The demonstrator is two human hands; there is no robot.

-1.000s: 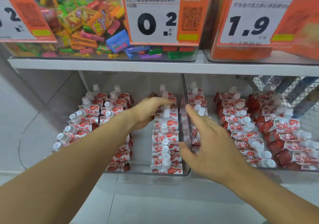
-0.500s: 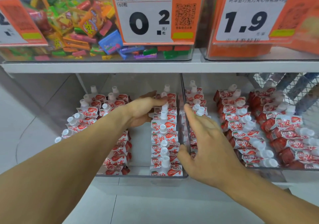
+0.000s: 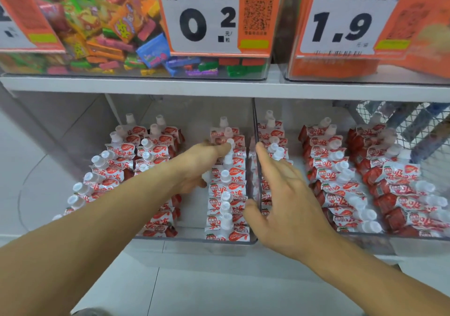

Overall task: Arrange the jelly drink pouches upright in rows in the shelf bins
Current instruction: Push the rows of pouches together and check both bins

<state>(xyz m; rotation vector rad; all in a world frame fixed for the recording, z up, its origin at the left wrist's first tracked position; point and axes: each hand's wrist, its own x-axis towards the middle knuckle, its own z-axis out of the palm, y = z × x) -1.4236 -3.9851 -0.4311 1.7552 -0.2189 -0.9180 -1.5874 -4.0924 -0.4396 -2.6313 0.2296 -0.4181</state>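
Head view: left hand [image 3: 197,167] curls round a pouch [image 3: 227,159] in the row by the left bin's [image 3: 194,239] right wall, likely straightening it; right hand [image 3: 289,203], fingers spread, straddles that wall, seemingly steadying.

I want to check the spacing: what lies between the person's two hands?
In the head view, one row of jelly drink pouches and the clear bin wall lie between the left hand and right hand.
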